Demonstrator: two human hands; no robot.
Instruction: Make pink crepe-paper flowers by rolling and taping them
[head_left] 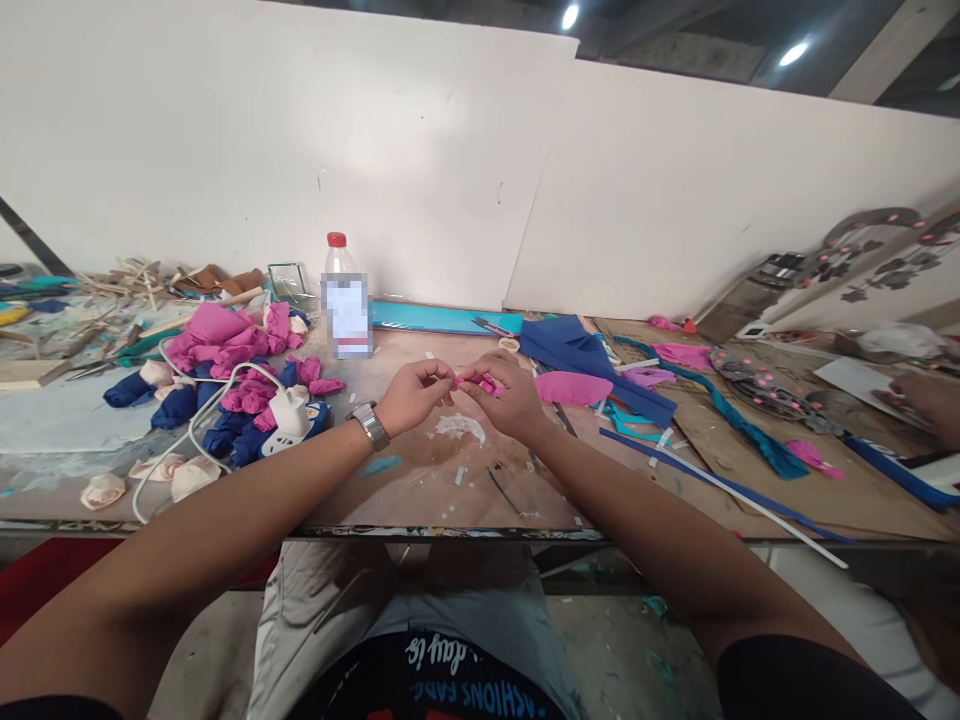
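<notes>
My left hand (414,398), with a metal watch (369,426) on its wrist, is closed in a pinch on a small piece of pink crepe-like material (491,384). My right hand (510,402) pinches the same piece from the other side, so the fingers hide much of it. Both hands are close together above the table, almost touching. On the tabletop just below them lies a whitish, filmy patch (461,430). A flat pink petal-shaped piece (573,388) rests right of my right hand, beside folded dark blue material (566,345).
Pink and blue rolled flowers (217,340) are heaped at left around a power strip (289,425) and white cord. A bottle with a red cap (337,242) stands behind. Scissors (491,327) lie on a turquoise strip (427,317). Another person's hand (926,405) is at far right.
</notes>
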